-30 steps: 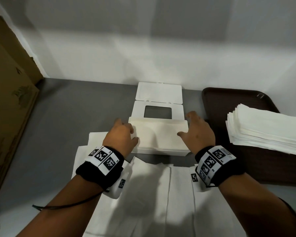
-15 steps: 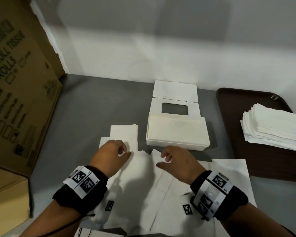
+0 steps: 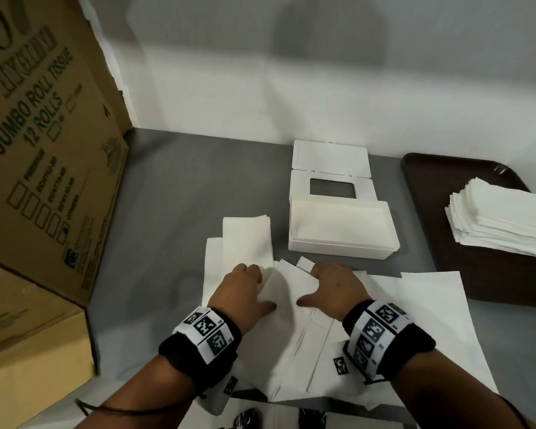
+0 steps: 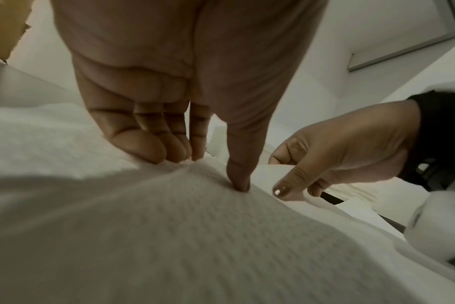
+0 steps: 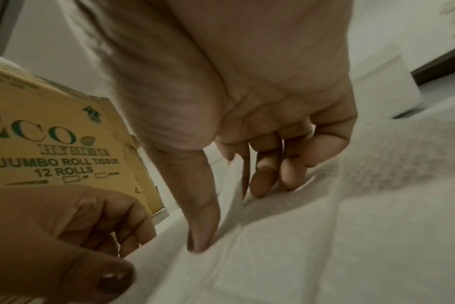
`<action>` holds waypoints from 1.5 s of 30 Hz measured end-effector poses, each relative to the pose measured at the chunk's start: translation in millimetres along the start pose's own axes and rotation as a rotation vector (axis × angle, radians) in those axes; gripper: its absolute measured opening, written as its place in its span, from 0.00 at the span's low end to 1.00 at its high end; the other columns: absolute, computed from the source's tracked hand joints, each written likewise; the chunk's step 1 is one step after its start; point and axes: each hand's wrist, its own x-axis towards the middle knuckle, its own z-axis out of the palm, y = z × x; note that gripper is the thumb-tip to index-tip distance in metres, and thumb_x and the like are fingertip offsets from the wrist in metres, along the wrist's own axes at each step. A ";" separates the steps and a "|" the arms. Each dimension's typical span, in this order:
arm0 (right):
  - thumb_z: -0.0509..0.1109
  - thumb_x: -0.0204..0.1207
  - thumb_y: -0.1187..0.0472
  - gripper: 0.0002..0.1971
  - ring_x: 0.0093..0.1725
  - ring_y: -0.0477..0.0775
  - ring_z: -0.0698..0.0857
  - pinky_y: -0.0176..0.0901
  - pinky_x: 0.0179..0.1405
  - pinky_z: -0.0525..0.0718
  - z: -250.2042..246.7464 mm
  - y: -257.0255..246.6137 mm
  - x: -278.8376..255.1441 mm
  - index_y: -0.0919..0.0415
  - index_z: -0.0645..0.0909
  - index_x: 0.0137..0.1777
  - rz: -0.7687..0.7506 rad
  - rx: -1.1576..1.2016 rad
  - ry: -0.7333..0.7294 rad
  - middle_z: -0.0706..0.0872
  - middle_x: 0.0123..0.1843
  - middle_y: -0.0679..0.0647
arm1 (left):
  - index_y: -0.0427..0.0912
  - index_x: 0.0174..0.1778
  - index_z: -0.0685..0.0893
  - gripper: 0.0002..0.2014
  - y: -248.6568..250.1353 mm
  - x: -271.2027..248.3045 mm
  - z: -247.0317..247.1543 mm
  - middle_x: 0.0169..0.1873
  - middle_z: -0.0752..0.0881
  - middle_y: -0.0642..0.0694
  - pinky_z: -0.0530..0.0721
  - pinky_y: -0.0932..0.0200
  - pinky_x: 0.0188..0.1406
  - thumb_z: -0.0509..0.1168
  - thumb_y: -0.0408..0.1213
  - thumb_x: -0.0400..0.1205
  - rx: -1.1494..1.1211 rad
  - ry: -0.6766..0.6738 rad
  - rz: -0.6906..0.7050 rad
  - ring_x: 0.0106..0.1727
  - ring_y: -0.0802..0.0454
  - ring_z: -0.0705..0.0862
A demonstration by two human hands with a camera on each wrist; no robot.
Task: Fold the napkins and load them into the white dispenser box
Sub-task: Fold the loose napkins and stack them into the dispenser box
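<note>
Several loose white napkins (image 3: 415,308) lie spread on the grey table in front of me. My left hand (image 3: 265,287) and right hand (image 3: 307,286) sit close together on the top napkin (image 3: 287,292). In the left wrist view my left hand (image 4: 208,170) bunches a ridge of it between curled fingers (image 4: 156,148) and thumb. In the right wrist view my right hand (image 5: 229,218) pinches a raised napkin edge (image 5: 234,181). Just beyond stands the white dispenser box (image 3: 341,252), napkins inside, with its lid (image 3: 330,159) folded back.
A brown tray (image 3: 427,187) at the right carries a stack of folded napkins (image 3: 505,218). Large cardboard boxes (image 3: 44,150) stand along the left side. A white wall closes off the back of the table (image 3: 174,196).
Both hands have drawn back from the sides of the dispenser box to the loose napkins in front and taken hold of the top one. The head view has tilted down and left.
</note>
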 end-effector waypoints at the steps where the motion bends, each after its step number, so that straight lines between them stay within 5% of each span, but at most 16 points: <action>1: 0.77 0.70 0.44 0.30 0.72 0.55 0.74 0.42 0.68 0.70 0.7 -0.5 -0.9 0.57 0.77 0.68 -0.004 0.040 0.003 0.79 0.68 0.51 | 0.48 0.58 0.76 0.25 -0.9 0.6 -0.3 0.54 0.76 0.50 0.80 0.54 0.56 0.74 0.53 0.70 -0.006 -0.002 0.003 0.55 0.49 0.79; 4: 0.73 0.75 0.50 0.19 0.68 0.53 0.78 0.38 0.59 0.70 1.6 -2.2 -3.7 0.56 0.81 0.63 -0.039 0.185 0.035 0.83 0.63 0.50 | 0.48 0.59 0.76 0.25 -2.6 1.0 -0.9 0.55 0.76 0.49 0.80 0.54 0.56 0.73 0.54 0.71 -0.003 -0.007 0.023 0.55 0.48 0.80; 7: 0.73 0.74 0.56 0.04 0.50 0.49 0.83 0.39 0.45 0.73 -5.3 -5.3 -12.9 0.54 0.84 0.45 -0.095 0.318 0.074 0.87 0.46 0.48 | 0.48 0.63 0.74 0.28 -2.1 -0.2 -1.9 0.57 0.77 0.49 0.80 0.54 0.58 0.72 0.56 0.72 -0.044 0.026 0.039 0.58 0.49 0.79; 9: 0.74 0.74 0.57 0.05 0.40 0.46 0.82 0.42 0.41 0.77 -16.0 -8.8 -22.0 0.58 0.84 0.41 -0.150 0.400 0.094 0.87 0.40 0.49 | 0.49 0.63 0.75 0.29 -0.1 -1.3 -4.6 0.54 0.78 0.52 0.79 0.57 0.55 0.72 0.59 0.71 -0.092 0.076 0.063 0.57 0.50 0.79; 12: 0.74 0.75 0.59 0.05 0.31 0.42 0.83 0.43 0.37 0.82 -37.5 -10.6 -34.9 0.57 0.84 0.39 -0.216 0.549 0.100 0.86 0.35 0.50 | 0.50 0.55 0.78 0.25 7.1 -2.1 -13.8 0.46 0.80 0.58 0.79 0.62 0.46 0.74 0.60 0.69 -0.232 0.070 0.101 0.49 0.57 0.80; 14: 0.74 0.75 0.60 0.05 0.31 0.49 0.85 0.46 0.35 0.85 -50.8 -8.3 -39.2 0.60 0.85 0.42 -0.225 0.623 0.127 0.88 0.37 0.53 | 0.51 0.55 0.81 0.21 12.7 -2.2 -19.7 0.46 0.85 0.60 0.79 0.65 0.44 0.74 0.56 0.71 -0.330 0.002 0.126 0.47 0.59 0.82; 23: 0.71 0.78 0.69 0.03 0.25 0.45 0.83 0.35 0.25 0.84 -97.0 26.7 -36.3 0.71 0.82 0.47 -0.101 1.091 0.320 0.83 0.33 0.56 | 0.46 0.44 0.87 0.08 18.6 10.1 -28.3 0.38 0.91 0.49 0.86 0.58 0.41 0.77 0.41 0.73 -0.668 -0.037 0.084 0.37 0.54 0.89; 27: 0.71 0.79 0.67 0.04 0.36 0.48 0.85 0.38 0.30 0.83 -102.8 55.1 -25.7 0.65 0.84 0.50 -0.072 1.119 0.368 0.89 0.41 0.52 | 0.39 0.43 0.85 0.16 30.2 30.8 -34.8 0.36 0.85 0.39 0.80 0.51 0.40 0.75 0.49 0.70 -0.805 0.024 0.093 0.35 0.49 0.82; 30: 0.70 0.80 0.65 0.05 0.35 0.52 0.88 0.40 0.31 0.82 -102.4 75.5 -17.5 0.64 0.85 0.53 -0.018 1.106 0.351 0.91 0.46 0.54 | 0.46 0.44 0.86 0.03 43.4 53.3 -43.6 0.40 0.86 0.40 0.80 0.61 0.39 0.72 0.38 0.77 -0.822 0.122 0.092 0.36 0.57 0.83; 35: 0.71 0.79 0.62 0.07 0.37 0.55 0.89 0.51 0.43 0.88 -101.8 105.0 -0.1 0.60 0.86 0.40 0.035 0.949 0.387 0.90 0.41 0.58 | 0.42 0.49 0.83 0.10 69.9 82.4 -50.9 0.36 0.84 0.39 0.83 0.47 0.42 0.70 0.42 0.76 -0.702 0.194 0.099 0.35 0.50 0.81; 39: 0.76 0.74 0.63 0.03 0.41 0.59 0.90 0.56 0.46 0.90 -100.9 127.1 19.9 0.57 0.86 0.40 0.070 0.882 0.441 0.91 0.40 0.57 | 0.43 0.49 0.75 0.14 92.3 98.8 -41.6 0.31 0.79 0.50 0.77 0.66 0.35 0.74 0.34 0.75 -0.596 0.368 0.066 0.31 0.54 0.78; 43: 0.79 0.70 0.59 0.09 0.36 0.47 0.81 0.33 0.38 0.78 -98.4 138.8 34.8 0.55 0.80 0.43 0.097 0.666 0.510 0.84 0.36 0.51 | 0.41 0.43 0.74 0.12 101.7 107.8 -33.5 0.30 0.79 0.50 0.74 0.71 0.30 0.73 0.33 0.76 -0.440 0.414 0.063 0.29 0.55 0.77; 45: 0.79 0.70 0.58 0.10 0.37 0.48 0.81 0.35 0.40 0.78 -95.9 139.7 37.9 0.54 0.80 0.44 0.079 0.585 0.516 0.84 0.37 0.50 | 0.41 0.38 0.77 0.09 103.4 111.7 -29.9 0.29 0.80 0.52 0.72 0.74 0.28 0.72 0.34 0.77 -0.333 0.401 0.058 0.30 0.56 0.78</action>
